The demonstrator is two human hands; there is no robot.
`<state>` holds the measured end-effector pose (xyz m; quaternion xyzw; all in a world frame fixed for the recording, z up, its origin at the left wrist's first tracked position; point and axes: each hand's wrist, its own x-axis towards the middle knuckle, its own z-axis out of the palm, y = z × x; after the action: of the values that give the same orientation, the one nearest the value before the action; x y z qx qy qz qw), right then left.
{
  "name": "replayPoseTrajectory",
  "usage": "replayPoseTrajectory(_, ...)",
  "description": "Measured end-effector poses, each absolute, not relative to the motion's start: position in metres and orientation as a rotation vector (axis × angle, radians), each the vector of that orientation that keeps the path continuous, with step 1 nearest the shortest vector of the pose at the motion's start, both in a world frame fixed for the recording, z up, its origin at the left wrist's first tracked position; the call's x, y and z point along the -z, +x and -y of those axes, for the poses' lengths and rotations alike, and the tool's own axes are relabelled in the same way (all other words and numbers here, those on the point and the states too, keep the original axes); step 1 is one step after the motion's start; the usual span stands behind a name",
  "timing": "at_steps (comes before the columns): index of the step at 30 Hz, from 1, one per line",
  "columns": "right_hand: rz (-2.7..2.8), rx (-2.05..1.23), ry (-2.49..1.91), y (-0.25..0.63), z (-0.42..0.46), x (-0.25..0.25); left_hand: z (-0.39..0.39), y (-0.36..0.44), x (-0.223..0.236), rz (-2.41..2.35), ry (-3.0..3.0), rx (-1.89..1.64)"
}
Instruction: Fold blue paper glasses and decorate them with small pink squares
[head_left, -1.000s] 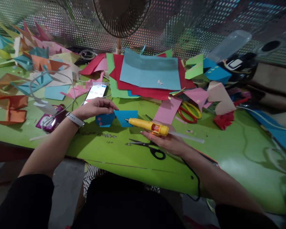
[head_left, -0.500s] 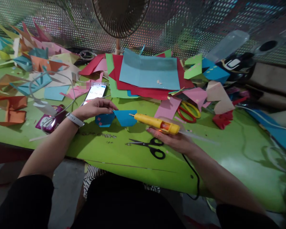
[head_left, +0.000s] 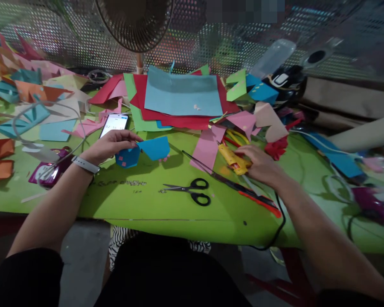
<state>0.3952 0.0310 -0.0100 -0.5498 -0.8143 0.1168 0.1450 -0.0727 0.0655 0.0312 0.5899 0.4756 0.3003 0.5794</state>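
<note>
My left hand [head_left: 110,143], with a white watch at the wrist, pinches a folded blue paper piece [head_left: 144,150] that lies on the green table [head_left: 141,200]. To the right, my right hand [head_left: 258,164] is closed around a yellow glue gun [head_left: 233,158], which rests low on the table beside pink paper [head_left: 205,149]. Its black cord [head_left: 277,221] trails over the table's front edge. Black scissors [head_left: 188,192] lie between my hands.
A stack of blue, red and green sheets [head_left: 182,98] lies behind. A phone [head_left: 114,124] sits by my left hand. Yellow-handled scissors [head_left: 238,137], folded paper shapes [head_left: 32,89] at left, a fan [head_left: 136,23] and mesh wall at the back.
My right hand has carried the glue gun away from the blue paper to the right and down onto the table. The view has shifted right. My left hand stays on the blue piece.
</note>
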Motion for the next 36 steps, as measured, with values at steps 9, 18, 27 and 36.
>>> replayPoseTrajectory(9, 2.456, -0.631, -1.649, 0.427, -0.034, -0.015, -0.068, -0.071, -0.03, -1.117, 1.4, -0.729)
replayPoseTrajectory(18, 2.474, -0.35, -1.77, 0.301, -0.022, -0.035, -0.068, -0.072, -0.027, -1.153, 1.354, -0.747)
replayPoseTrajectory(27, 2.497, -0.478, -1.717, 0.273, -0.047, -0.015, -0.071, -0.076, -0.022, -1.16, 1.346, -0.834)
replayPoseTrajectory(36, 1.472, -1.572, -1.354, 0.273, -0.049, -0.019, -0.068, -0.073, -0.021, -1.164, 1.323, -0.854)
